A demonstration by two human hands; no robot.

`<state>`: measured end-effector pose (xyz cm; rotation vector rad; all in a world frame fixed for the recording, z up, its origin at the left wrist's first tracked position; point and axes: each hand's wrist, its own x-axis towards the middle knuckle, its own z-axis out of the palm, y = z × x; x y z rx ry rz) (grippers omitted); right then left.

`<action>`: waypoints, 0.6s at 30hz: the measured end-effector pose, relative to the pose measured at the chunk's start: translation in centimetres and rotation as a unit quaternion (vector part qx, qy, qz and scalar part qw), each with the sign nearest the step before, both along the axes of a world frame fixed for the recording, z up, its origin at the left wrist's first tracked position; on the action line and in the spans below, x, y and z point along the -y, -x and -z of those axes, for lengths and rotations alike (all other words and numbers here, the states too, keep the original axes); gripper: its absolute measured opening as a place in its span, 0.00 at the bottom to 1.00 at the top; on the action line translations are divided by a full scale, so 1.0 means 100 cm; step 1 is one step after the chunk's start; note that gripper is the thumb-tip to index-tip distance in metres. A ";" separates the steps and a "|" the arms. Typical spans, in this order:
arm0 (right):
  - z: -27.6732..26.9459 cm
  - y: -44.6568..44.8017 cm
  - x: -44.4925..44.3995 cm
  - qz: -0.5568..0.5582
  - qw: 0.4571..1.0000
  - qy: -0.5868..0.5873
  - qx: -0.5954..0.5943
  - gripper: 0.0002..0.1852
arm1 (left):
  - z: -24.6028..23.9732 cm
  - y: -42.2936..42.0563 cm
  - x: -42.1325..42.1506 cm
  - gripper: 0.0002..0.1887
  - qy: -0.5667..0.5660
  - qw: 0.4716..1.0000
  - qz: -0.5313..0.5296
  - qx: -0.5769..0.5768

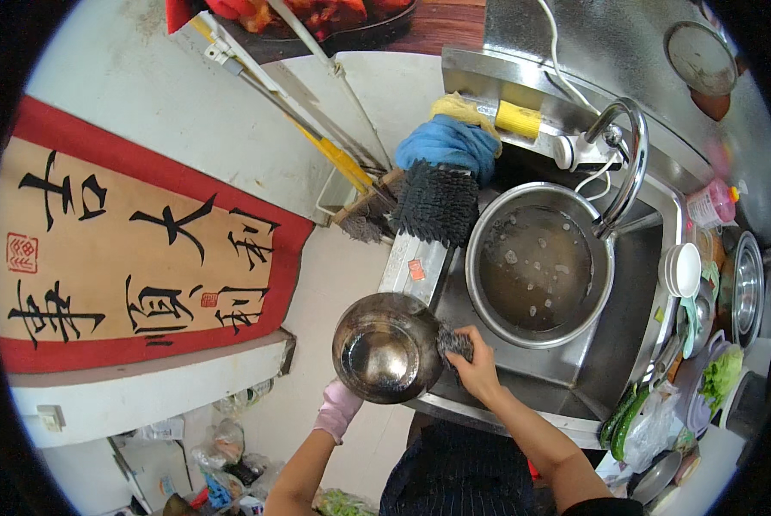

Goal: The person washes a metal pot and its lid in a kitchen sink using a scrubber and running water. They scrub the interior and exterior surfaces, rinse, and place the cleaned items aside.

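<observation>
A round metal pot (385, 348) with a darkened, scorched surface is held up over the front left rim of the sink. My left hand (340, 407), in a pink glove, grips it from its lower left side; the fingers are hidden behind it. My bare right hand (477, 371) pinches a grey steel wool scourer (456, 346) against the right side of the pot. To the right, a large stainless steel basin (605, 309) stands in the sink (508, 380), holding murky brown water with patches of foam. A curved chrome faucet (640, 142) reaches over its rim.
A black chenille cloth (434, 203) and a blue cloth (447, 145) lie on the sink's left ledge. White bowls (682, 269), a pink bottle (711, 203) and cucumbers (627, 422) line the right counter. A yellow-handled broom (334, 161) leans at the wall.
</observation>
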<state>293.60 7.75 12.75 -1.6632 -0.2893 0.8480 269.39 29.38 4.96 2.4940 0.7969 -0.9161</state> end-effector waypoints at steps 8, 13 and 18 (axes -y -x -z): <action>-0.004 -0.011 -0.012 -0.028 0.999 -0.037 0.017 0.24 | -0.003 0.003 0.000 0.18 -0.004 0.999 -0.023 0.026; -0.010 -0.045 -0.044 -0.039 0.989 -0.049 0.132 0.23 | -0.035 -0.017 0.006 0.16 0.036 0.996 -0.062 0.047; -0.024 -0.049 -0.039 -0.099 0.980 -0.056 0.166 0.21 | -0.115 -0.037 0.037 0.19 0.039 0.975 -0.215 0.040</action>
